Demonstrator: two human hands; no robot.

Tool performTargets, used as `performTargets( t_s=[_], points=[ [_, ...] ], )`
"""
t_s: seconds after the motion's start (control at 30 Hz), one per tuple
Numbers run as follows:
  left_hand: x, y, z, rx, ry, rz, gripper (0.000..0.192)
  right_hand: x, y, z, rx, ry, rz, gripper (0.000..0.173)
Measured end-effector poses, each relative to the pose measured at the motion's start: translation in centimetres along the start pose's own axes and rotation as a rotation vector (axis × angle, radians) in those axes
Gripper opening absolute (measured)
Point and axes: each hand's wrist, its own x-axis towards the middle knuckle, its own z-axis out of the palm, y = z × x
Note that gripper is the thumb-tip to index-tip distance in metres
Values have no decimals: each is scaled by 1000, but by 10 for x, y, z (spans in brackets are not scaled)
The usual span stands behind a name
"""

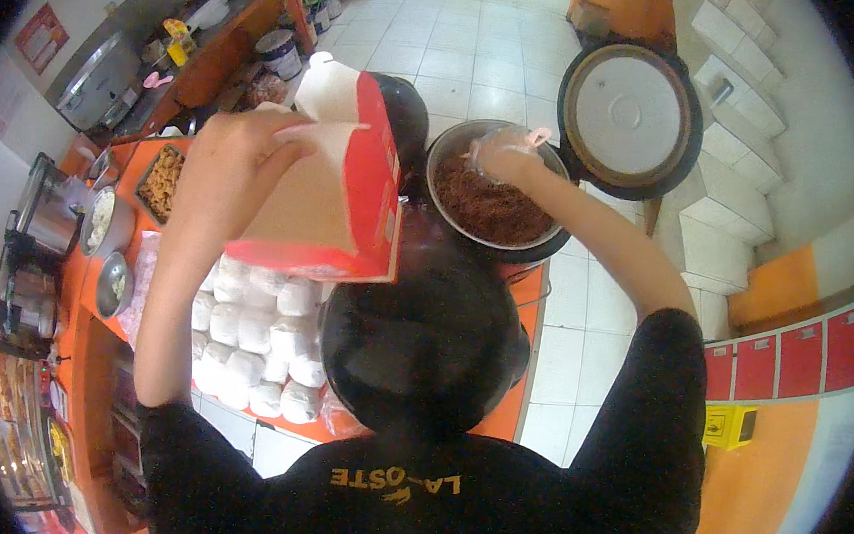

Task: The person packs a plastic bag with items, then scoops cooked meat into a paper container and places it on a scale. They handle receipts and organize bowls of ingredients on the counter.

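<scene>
My left hand grips the rim of an open red cardboard box with a brown inside, held tilted above white wrapped bundles on the orange table. At the right, my right hand wears a clear plastic glove and reaches into a round metal pot of dark brown crumbly food. A pink handle shows beside its wrist; whether the fingers hold it cannot be told. A large black round lidded vessel stands right before my body.
A big round lid is beyond the pot, near white stairs. On the left of the orange table are a tray of brown food, a bowl of white food and a small metal bowl. A counter runs along the left wall.
</scene>
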Motion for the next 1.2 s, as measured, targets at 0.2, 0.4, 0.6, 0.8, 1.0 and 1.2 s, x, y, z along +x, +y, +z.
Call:
performTargets(
  t_s=[0.2, 0.4, 0.6, 0.8, 1.0, 1.2],
  points=[
    [59, -20, 29, 91, -187, 79, 30, -37, -16, 5, 127, -260, 141, 38],
    [86, -39, 42, -7, -265, 151, 38, -64, 5, -5, 102, -318, -9, 52],
    [88, -33, 34, -17, -391, -5, 38, -52, 56, 30, -68, -356, -7, 34],
    [78, -24, 31, -64, -394, 95, 39, -26, 44, 100, 251, -117, -364, 27],
    [75, -16, 38, -147, -401, 71, 36, -7, 21, 80, 289, -217, -400, 36],
    [80, -11, 51, -176, -388, 48, 35, -16, 11, 68, 404, -248, -327, 31]
  ],
)
